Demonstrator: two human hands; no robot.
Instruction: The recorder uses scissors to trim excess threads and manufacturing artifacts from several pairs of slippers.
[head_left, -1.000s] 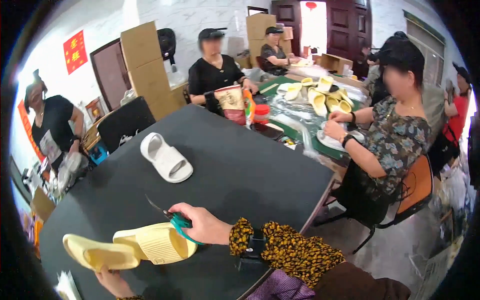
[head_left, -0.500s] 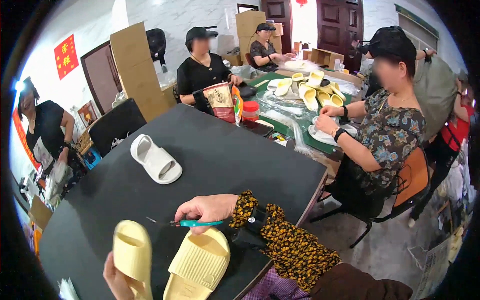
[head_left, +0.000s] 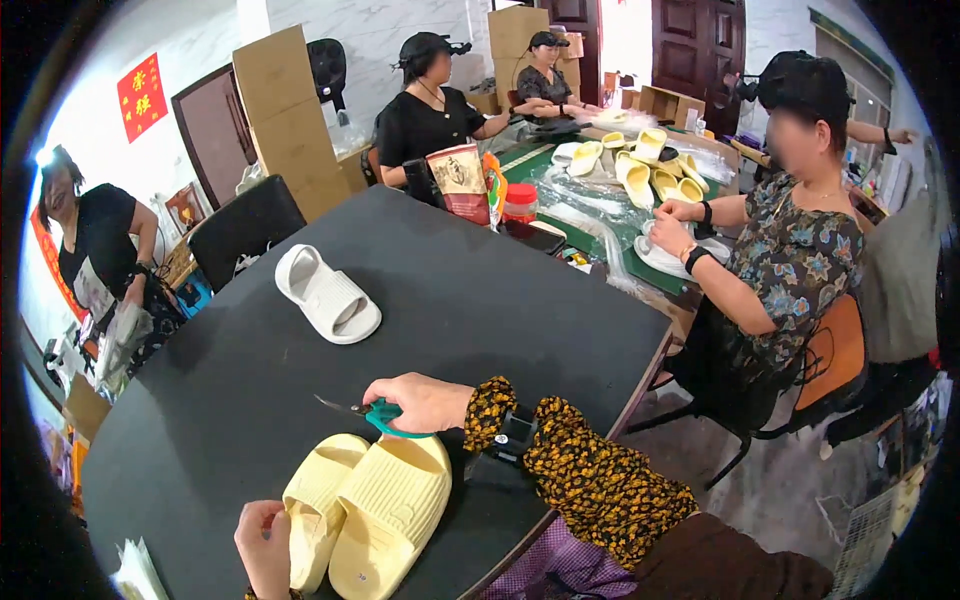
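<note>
Past the far edge of the worktop (head_left: 500,310), pale walls (head_left: 360,22) hold a bright doorway (head_left: 626,38) and panelled door (head_left: 698,60); a black chair (head_left: 245,226) stands by the left edge, grey floor (head_left: 700,510) beyond the right.

1. At 7 o'clock, the picture's lower edge cut off the left hand (head_left: 262,545) past the wrist.
2. Beside it, one yellow slipper (head_left: 400,490) hid part of its mate (head_left: 318,480).
3. Nearer centre, the right hand (head_left: 430,400) covered part of the green-handled scissors (head_left: 383,416).
4. At 3 o'clock, the rim cropped a grey bundle (head_left: 898,280).

Head-worn fisheye, angled down, across black table (head_left: 480,290)
</note>
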